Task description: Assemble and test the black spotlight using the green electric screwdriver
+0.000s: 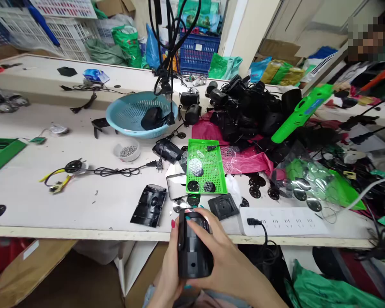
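Fingers (202,234) of left hand (170,266) and right hand (223,253) wrapped round rounded black plastic housing (193,262), at white desk (67,209) front edge.
Housing looks mostly closed up, insides unseen; open black plastic half-shell (149,208) lies unjoined.

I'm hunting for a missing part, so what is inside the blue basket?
A rounded black object lies inside the blue basket. Whatever is beneath it is covered. Black cables hang across the view of the basket's right side, hiding some of that part.
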